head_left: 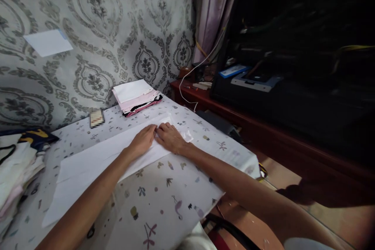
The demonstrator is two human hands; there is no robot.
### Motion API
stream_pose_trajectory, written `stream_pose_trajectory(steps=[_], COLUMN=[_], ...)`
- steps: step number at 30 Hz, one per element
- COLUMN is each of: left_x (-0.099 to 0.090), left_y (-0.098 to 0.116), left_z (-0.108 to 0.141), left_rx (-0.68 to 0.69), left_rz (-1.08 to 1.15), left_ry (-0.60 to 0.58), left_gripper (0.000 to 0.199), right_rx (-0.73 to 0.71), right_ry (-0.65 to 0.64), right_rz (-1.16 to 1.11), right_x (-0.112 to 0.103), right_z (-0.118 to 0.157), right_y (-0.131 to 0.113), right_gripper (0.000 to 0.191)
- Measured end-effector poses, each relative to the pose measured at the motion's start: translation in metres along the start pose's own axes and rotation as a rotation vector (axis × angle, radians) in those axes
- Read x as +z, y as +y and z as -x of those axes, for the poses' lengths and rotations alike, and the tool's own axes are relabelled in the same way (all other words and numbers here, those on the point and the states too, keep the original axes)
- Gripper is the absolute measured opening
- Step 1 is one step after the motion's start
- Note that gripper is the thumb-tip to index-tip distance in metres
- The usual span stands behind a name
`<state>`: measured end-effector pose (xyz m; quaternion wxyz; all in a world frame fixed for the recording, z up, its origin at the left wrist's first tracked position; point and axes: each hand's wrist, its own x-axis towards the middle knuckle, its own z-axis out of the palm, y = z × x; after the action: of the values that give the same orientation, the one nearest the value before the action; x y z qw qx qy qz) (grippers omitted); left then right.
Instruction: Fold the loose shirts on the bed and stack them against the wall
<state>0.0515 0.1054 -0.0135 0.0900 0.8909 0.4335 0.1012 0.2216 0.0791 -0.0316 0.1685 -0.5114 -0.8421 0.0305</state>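
Observation:
A long piece of white cloth (96,164) lies spread over the patterned sheet, stretching from the lower left toward the middle. Close to its far right end, my left hand (144,139) presses on it with fingers bent and pinched at the fabric. Almost touching it, my right hand (170,136) has its fingers curled onto the same stretch of cloth. What lies under the fingertips is hidden. Past both hands, against the wall, sits a neat stack of folded clothes (136,99), white on top with pink and black layers below.
A heap of clothes (20,168) lies at the left edge. A small pixelated item (96,118) rests by the wall. Right of the patterned sheet (158,199) stands a dark red cabinet (249,125) holding a large black screen (304,47); a white cable (183,97) hangs over its corner.

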Motion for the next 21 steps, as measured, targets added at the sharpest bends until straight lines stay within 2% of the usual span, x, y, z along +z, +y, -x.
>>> stream_pose_trajectory(steps=[4,8,14,18,21], left_x=[0.016,0.015,0.017,0.020,0.017], left_y=[-0.008,-0.011,-0.009,-0.012,-0.014], left_z=[-0.005,-0.005,-0.004,-0.001,-0.003], left_rx=[-0.069,-0.057,-0.050,-0.054,-0.073], left_rz=[-0.108,-0.145,-0.129,-0.105,-0.070], left_ry=[-0.060,-0.105,-0.075,-0.054,-0.055], left_gripper=[0.055,0.059,0.058,0.056,0.056], right_rx=[-0.004,-0.020,-0.027,0.098,0.206], right_ry=[0.008,0.040,0.062,0.149,0.240], right_rz=[-0.007,-0.033,-0.082,-0.147,-0.215], right_x=[0.002,0.006,0.004,-0.007,-0.018], right_z=[0.003,0.009,0.031,0.055,0.070], right_y=[0.001,0.006,0.037,0.069,0.083], right_gripper=[0.034,0.038,0.042,0.043,0.040])
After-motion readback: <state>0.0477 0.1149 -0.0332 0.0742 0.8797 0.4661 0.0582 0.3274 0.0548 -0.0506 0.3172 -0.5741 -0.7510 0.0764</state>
